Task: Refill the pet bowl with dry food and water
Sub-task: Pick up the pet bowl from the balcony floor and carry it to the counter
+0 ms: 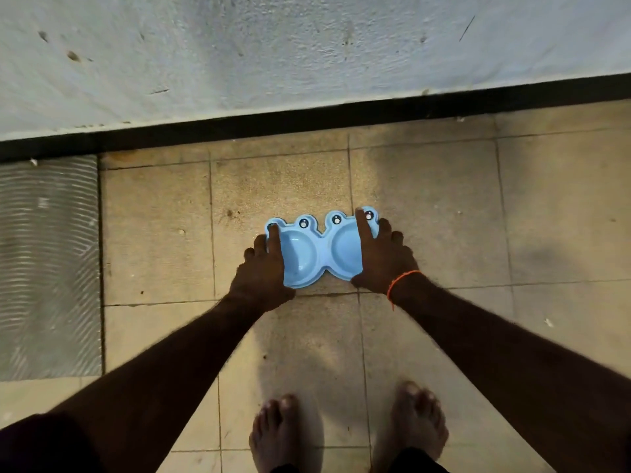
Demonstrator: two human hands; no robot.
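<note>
A light blue double pet bowl (321, 249) with cartoon eyes along its far rim lies on the tiled floor. Both of its round cups look empty. My left hand (264, 271) grips the bowl's left end, with the forefinger laid along the rim. My right hand (382, 256) grips the right end, forefinger stretched up to the far corner; an orange thread is tied round that wrist. No food or water container is in view.
A white wall (307, 46) with a black skirting strip (307, 119) runs just beyond the bowl. A grey ribbed mat (47, 264) lies at the left. My bare feet (348, 431) stand on the beige floor tiles (444, 206) below the bowl.
</note>
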